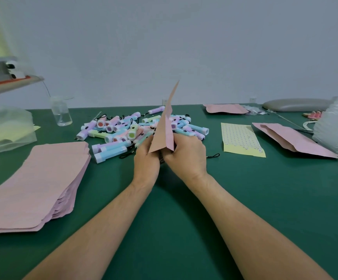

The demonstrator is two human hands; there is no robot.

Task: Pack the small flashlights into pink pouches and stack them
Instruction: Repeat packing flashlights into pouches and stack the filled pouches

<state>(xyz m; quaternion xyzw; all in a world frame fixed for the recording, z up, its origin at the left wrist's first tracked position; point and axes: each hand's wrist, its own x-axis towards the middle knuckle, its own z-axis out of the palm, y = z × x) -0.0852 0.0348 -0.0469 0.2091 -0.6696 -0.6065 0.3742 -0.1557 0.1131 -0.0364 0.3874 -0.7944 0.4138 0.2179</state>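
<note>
Both the left hand (146, 158) and right hand (186, 153) grasp one upright pink pouch (165, 126) at its lower end, likely opening it; next comes picking a flashlight from the flashlight pile (139, 128).

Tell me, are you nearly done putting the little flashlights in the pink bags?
Not nearly. A few pink pouches lie on the right of the green table, possibly packed; I can't tell. Right now the left hand and right hand hold one pink pouch upright between them. Still left: a big pile of flashlights and a thick stack of flat pouches on the left.
</note>
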